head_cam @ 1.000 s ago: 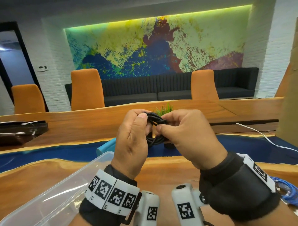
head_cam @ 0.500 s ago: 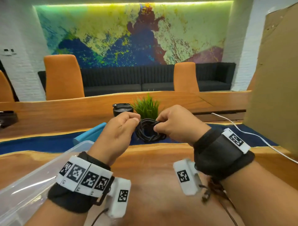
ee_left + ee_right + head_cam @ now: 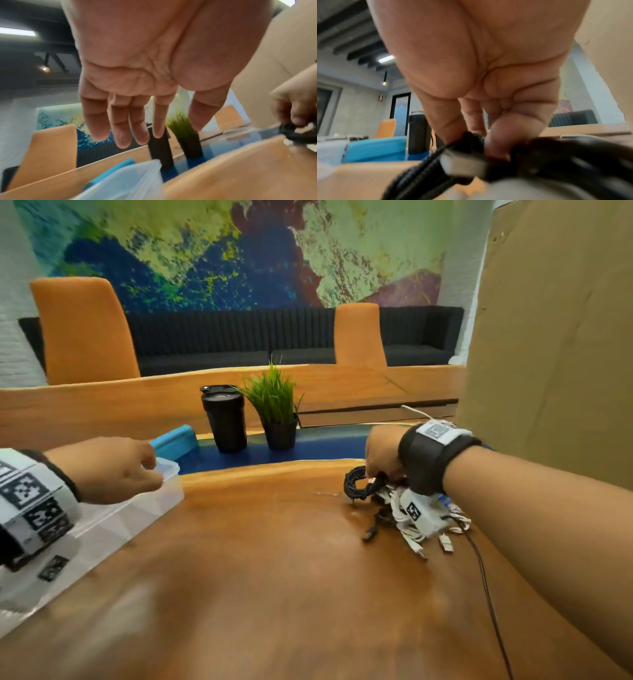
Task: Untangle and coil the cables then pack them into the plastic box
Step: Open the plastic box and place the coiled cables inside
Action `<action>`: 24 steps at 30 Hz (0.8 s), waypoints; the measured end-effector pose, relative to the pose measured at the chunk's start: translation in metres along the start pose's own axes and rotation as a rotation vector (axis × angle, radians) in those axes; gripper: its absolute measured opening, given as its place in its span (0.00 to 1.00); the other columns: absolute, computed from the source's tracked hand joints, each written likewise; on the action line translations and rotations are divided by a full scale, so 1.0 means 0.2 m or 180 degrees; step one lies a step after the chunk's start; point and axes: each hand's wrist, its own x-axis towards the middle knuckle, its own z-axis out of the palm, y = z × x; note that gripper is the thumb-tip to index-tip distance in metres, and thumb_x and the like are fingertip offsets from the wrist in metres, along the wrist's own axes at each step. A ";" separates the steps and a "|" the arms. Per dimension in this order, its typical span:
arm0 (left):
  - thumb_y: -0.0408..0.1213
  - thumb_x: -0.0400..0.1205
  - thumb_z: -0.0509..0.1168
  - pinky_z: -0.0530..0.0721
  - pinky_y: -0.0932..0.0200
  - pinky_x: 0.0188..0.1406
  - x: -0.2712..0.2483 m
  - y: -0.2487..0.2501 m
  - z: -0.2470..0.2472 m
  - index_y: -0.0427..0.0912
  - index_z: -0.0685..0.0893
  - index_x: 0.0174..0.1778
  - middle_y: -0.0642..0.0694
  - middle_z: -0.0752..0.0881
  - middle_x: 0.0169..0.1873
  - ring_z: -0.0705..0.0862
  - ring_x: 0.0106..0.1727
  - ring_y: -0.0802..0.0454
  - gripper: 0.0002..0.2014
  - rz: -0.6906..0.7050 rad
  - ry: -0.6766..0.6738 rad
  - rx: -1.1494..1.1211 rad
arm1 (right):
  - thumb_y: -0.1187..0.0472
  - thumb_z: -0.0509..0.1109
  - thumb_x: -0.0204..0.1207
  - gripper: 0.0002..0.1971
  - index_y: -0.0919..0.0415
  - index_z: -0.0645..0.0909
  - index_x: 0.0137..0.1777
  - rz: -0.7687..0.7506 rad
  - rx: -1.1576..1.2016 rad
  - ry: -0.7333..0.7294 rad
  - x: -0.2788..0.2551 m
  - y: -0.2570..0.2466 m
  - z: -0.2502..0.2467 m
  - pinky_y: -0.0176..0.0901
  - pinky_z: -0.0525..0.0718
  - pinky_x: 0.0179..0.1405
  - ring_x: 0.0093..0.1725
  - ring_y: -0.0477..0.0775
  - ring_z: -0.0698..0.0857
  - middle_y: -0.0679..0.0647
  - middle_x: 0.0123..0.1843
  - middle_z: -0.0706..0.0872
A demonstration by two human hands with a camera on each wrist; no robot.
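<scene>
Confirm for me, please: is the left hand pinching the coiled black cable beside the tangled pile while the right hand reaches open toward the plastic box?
The hands are swapped. The head view shows the right hand pinching the coiled black cable by the tangled pile, and the left hand open at the plastic box.

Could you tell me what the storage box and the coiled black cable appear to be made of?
The box looks like clear, glossy plastic: the table shows through it. The coiled black cable in the right hand seems braided fabric, matte, with a woven texture in the right wrist view.
</scene>
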 end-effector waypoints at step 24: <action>0.25 0.79 0.60 0.83 0.49 0.60 -0.11 0.16 0.19 0.61 0.73 0.77 0.47 0.81 0.69 0.82 0.63 0.44 0.33 0.1111 0.0011 0.0156 | 0.46 0.72 0.77 0.20 0.45 0.80 0.68 -0.1451 -0.0020 0.0569 -0.40 -0.47 -0.06 0.44 0.82 0.57 0.54 0.46 0.81 0.44 0.58 0.84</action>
